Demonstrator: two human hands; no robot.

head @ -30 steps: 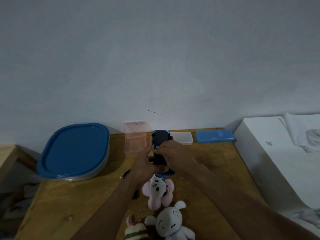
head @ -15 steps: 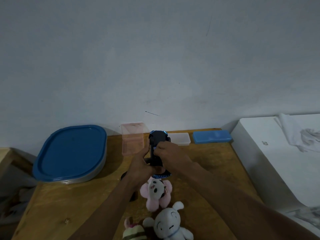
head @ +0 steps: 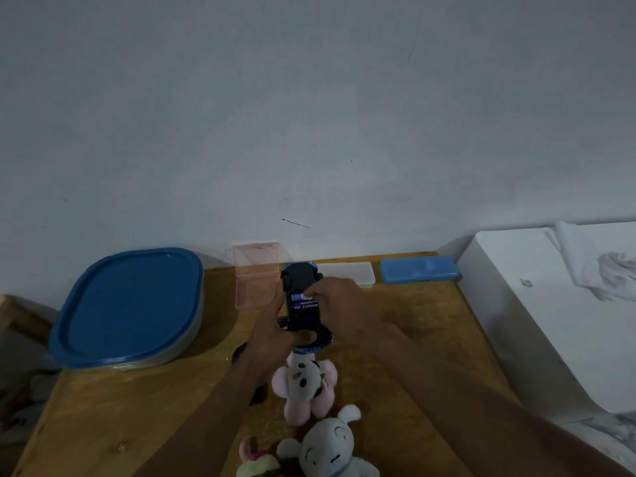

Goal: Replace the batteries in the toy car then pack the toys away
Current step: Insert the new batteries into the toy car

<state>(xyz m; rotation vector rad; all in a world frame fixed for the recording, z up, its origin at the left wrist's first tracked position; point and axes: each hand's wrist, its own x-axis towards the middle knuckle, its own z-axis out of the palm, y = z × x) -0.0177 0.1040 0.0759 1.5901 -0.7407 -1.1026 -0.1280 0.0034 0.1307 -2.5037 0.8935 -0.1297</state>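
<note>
I hold the black and blue toy car [head: 301, 280] upside down above the wooden table [head: 137, 401]. My left hand [head: 272, 335] grips its near end from the left. Its battery bay is uncovered and two batteries [head: 304, 301] lie side by side in it. The fingertips of my right hand [head: 339, 301] press on the right end of the far battery. Below the car lie a pink plush [head: 304, 383], a white plush [head: 327, 449] and a small striped plush [head: 256, 464].
A large container with a blue lid [head: 129, 304] stands at the left. An open pink box [head: 256, 275], a clear box [head: 351, 273] and a blue case [head: 420, 268] line the wall. A white appliance [head: 550, 321] with a cloth [head: 599, 266] borders the right.
My right hand shifted right off the car's underside, so the two batteries in the bay now show. The view drifted slightly left.
</note>
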